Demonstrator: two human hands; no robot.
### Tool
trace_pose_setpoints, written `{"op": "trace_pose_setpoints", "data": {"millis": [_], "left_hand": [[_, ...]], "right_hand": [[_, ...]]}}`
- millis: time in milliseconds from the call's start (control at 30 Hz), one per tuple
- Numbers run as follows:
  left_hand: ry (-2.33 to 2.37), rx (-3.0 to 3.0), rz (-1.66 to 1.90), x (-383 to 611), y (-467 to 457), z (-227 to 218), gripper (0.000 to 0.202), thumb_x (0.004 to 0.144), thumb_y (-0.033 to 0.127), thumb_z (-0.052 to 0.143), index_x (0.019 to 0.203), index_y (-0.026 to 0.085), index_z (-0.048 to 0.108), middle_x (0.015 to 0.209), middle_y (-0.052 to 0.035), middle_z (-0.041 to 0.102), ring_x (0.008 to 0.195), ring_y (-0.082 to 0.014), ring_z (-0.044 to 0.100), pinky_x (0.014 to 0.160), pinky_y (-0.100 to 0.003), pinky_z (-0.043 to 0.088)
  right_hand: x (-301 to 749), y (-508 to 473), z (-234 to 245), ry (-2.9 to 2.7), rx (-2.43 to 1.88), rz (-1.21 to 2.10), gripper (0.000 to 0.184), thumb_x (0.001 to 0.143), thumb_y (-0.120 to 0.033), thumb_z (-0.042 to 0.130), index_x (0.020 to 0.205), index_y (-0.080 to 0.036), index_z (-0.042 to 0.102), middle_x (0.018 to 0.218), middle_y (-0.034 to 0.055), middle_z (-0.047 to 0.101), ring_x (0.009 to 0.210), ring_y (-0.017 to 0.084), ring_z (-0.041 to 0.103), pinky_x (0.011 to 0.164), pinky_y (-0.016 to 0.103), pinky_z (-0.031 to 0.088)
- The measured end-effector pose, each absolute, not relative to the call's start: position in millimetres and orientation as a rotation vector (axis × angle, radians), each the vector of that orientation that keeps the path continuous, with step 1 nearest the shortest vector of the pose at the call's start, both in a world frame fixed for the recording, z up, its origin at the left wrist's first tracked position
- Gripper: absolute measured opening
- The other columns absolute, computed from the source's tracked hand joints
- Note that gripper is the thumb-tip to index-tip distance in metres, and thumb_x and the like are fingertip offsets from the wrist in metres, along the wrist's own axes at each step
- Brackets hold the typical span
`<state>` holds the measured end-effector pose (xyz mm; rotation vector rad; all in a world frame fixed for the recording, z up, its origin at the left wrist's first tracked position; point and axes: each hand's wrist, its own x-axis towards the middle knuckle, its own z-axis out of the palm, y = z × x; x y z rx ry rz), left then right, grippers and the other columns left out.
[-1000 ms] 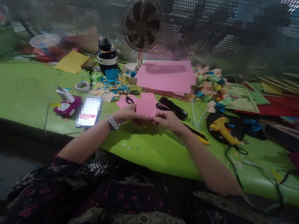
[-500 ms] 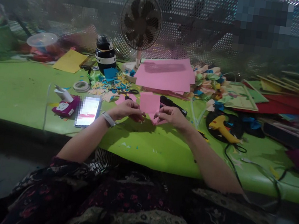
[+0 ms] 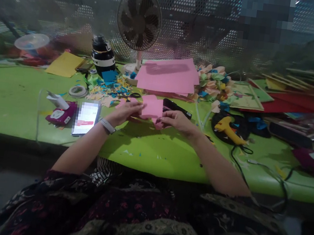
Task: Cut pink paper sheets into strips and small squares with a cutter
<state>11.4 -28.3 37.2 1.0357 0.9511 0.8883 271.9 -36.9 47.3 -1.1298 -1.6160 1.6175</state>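
Observation:
Small pieces of pink paper [image 3: 152, 107] are held up between my two hands, just above the green tabletop. My left hand [image 3: 125, 112], with a white band at the wrist, grips the paper's left edge between thumb and fingers. On the other side, my right hand [image 3: 177, 122] pinches the lower right corner. Behind the paper lies a black stapler-like tool [image 3: 177, 108], partly covered. Scissors [image 3: 131, 96] with dark handles rest among paper scraps beyond my left hand. How many pieces I hold is hard to tell.
Larger pink sheets [image 3: 168, 76] lie behind, below a fan [image 3: 139, 19]. A black bottle [image 3: 103, 56], a tape roll [image 3: 78, 91] and a lit phone [image 3: 86, 119] stand or lie to the left. At right are a yellow glue gun [image 3: 229, 130], its cord and paper petals [image 3: 214, 80].
My left hand has moved onto the pink paper's left edge, where its fingers were apart from it before. The paper now looks lower and more tilted. The whole view has shifted slightly.

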Motion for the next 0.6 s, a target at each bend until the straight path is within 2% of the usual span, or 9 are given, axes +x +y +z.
{"op": "trace_pose_setpoints", "data": {"millis": [67,133,267,367,467,600], "left_hand": [[0.962,1.088,0.919,15,-31,37,0.054,0.076,0.017,0.091,0.121,0.014,0.061,0.071,0.0024,0.073,0.068,-0.0151,0.075,0.065,-0.024,0.061],[0.979,1.131,0.932,16,-32,37,0.063,0.075,0.007,0.09,0.129,0.013,0.057,0.068,0.004,0.072,0.066,-0.0142,0.075,0.065,-0.023,0.061],[1.025,1.148,0.947,14,-32,40,0.056,0.079,0.003,0.085,0.128,0.013,0.059,0.066,0.005,0.07,0.064,-0.0129,0.073,0.064,-0.022,0.059],[1.092,1.112,1.014,12,-31,43,0.053,0.08,0.002,0.083,0.126,0.013,0.06,0.067,0.0044,0.071,0.064,-0.0128,0.074,0.062,-0.021,0.058],[1.163,1.138,0.965,14,-31,43,0.046,0.08,0.003,0.083,0.121,0.013,0.064,0.071,0.001,0.073,0.064,-0.0131,0.073,0.059,-0.02,0.055],[1.267,1.206,0.868,16,-33,42,0.032,0.082,0.004,0.082,0.11,0.012,0.068,0.074,-0.0026,0.075,0.06,-0.0115,0.07,0.056,-0.021,0.052]], "right_hand": [[269,-37,45,-1.616,-1.123,1.649,0.017,0.076,-0.03,0.087,0.082,-0.017,0.079,0.077,0.005,0.078,0.068,0.014,0.069,0.075,0.031,0.062],[269,-36,44,-1.632,-1.134,1.651,0.013,0.077,-0.027,0.086,0.083,-0.016,0.079,0.079,0.0052,0.078,0.068,0.013,0.069,0.075,0.03,0.062],[274,-36,50,-1.708,-1.222,1.549,0.005,0.082,-0.021,0.08,0.083,-0.017,0.08,0.081,0.0051,0.078,0.067,0.011,0.066,0.069,0.026,0.059],[278,-34,56,-1.768,-1.308,1.392,0.005,0.085,-0.021,0.075,0.086,-0.017,0.079,0.081,0.0066,0.078,0.067,0.013,0.067,0.065,0.026,0.057],[285,-27,58,-1.813,-1.39,1.073,0.01,0.088,-0.022,0.069,0.089,-0.017,0.077,0.087,0.0088,0.079,0.071,0.016,0.069,0.068,0.03,0.057],[305,-13,61,-2.037,-1.539,0.526,0.017,0.088,-0.022,0.062,0.091,-0.017,0.078,0.095,0.0101,0.079,0.085,0.024,0.071,0.081,0.037,0.055]]}}
